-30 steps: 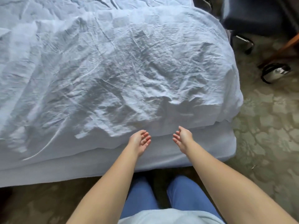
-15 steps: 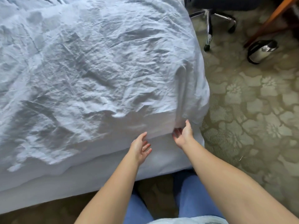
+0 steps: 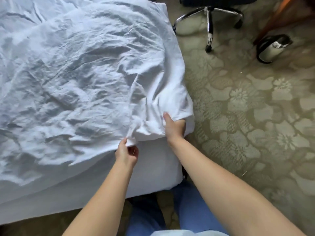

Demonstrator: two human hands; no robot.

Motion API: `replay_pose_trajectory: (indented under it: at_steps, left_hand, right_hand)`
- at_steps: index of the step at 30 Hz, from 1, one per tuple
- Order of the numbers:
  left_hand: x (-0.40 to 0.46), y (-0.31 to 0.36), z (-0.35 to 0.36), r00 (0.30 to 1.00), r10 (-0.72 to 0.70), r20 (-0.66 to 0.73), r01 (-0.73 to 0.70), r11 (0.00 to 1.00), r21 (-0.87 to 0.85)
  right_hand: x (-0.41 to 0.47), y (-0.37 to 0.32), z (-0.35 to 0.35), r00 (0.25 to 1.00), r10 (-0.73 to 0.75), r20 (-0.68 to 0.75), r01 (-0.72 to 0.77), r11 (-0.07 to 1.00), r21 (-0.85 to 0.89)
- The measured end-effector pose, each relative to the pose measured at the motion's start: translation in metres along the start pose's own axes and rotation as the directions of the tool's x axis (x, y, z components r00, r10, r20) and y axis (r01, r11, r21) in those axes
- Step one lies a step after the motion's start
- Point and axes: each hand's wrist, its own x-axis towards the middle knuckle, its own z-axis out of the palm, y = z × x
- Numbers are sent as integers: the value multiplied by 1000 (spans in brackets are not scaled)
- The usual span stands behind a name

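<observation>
Two hands gripping sheet (image 3: pixel 76 74) corner | left hand (image 3: pixel 127 154) pinches hem | right hand (image 3: pixel 173 127) fingers curled under fold | next, likely: draw taut over mattress (image 3: pixel 153 167).

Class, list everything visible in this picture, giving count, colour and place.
bed sheet: one, white, crumpled over the bed
mattress: one, white, corner bared under the lifted sheet
carpet: one, olive floral, floor
chair base: one, chrome, top right
kettle: one, silver and black, on carpet, right
wooden leg: one, orange, top right corner
jeans: one pair, blue, bottom
left hand: one, pinches the sheet's edge
right hand: one, grips the sheet's corner
</observation>
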Motion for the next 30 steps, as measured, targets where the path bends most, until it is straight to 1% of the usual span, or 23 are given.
replay_pose_trajectory:
  at_steps: [1, 2, 3, 4, 5, 6, 7, 8, 9, 12, 13, 14, 16, 17, 18, 19, 20, 21, 22, 24, 25, 27, 30]
  left_hand:
    - [-4, -1, -2, 999, 40, 26, -40, 999, 3]
    - [-6, -3, -9, 996, 60, 62, -61, 998, 17]
    - [-4, -6, -19, 995, 72, 67, -75, 996, 42]
    - [-2, -10, -32, 996, 82, 25, -83, 994, 75]
    - [2, -12, -46, 996, 81, -36, -77, 992, 100]
    - [5, -15, -55, 994, 60, -91, -49, 992, 114]
    - [9, -17, -60, 993, 23, -117, -8, 992, 125]
    - [11, -20, -59, 991, -16, -132, 34, 990, 137]
    - [12, -22, -56, 991, -51, -125, 67, 989, 132]
    - [11, -28, -38, 992, -108, -62, 114, 989, 98]
    - [9, -30, -38, 989, -120, -84, 129, 984, 122]
    - [6, -32, -39, 982, -125, -139, 147, 976, 159]
    - [4, -34, -56, 950, -102, -296, 171, 962, 215]
    - [5, -33, -66, 925, -77, -372, 175, 956, 236]
    - [7, -32, -74, 905, -41, -423, 162, 953, 255]
    - [8, -29, -79, 891, -3, -455, 135, 956, 259]
    - [11, -24, -80, 876, 38, -480, 97, 962, 254]
    - [14, -19, -77, 868, 84, -489, 45, 968, 246]
    - [14, -14, -70, 872, 105, -479, 5, 975, 223]
    - [12, -2, -48, 933, 76, -352, -30, 991, 133]
    - [11, 4, -39, 963, 28, -267, -8, 997, 78]
    - [17, 14, -26, 987, -60, -146, 59, 998, -7]
    - [28, 21, -17, 984, -152, -91, 146, 987, -73]
  right_hand:
    - [-4, -7, -3, 993, -111, -40, 110, 993, -46]
    - [-7, -11, -9, 982, -180, -60, 174, 981, -88]
    - [-7, -10, -15, 976, -205, -71, 193, 969, -156]
    - [-2, -2, -23, 982, -173, -71, 150, 954, -258]
    - [3, 8, -35, 995, -73, -69, 43, 929, -367]
    - [13, 24, -49, 995, 66, -74, -91, 903, -421]
    - [24, 41, -63, 977, 199, -83, -215, 877, -430]
    - [31, 52, -75, 957, 269, -112, -291, 859, -422]
    - [37, 57, -82, 951, 276, -140, -309, 853, -421]
    - [49, 58, -89, 959, 75, -272, -196, 870, -452]
    - [53, 58, -90, 954, 50, -297, -191, 864, -467]
    - [57, 61, -91, 949, 79, -306, -223, 853, -471]
    - [65, 73, -93, 916, 238, -324, -376, 793, -480]
    - [67, 81, -92, 898, 283, -337, -427, 742, -516]
    - [66, 85, -89, 900, 277, -338, -429, 708, -561]
    - [66, 87, -82, 923, 244, -298, -379, 720, -582]
    - [63, 87, -71, 950, 226, -215, -309, 760, -571]
    - [61, 87, -58, 966, 234, -107, -254, 805, -537]
    - [55, 84, -43, 963, 270, 1, -238, 848, -473]
    - [44, 74, -13, 908, 393, 147, -340, 894, -293]
    - [37, 66, 0, 859, 461, 222, -419, 883, -210]
    - [29, 54, 18, 761, 556, 334, -570, 819, -65]
    - [20, 46, 30, 691, 608, 391, -690, 716, 106]
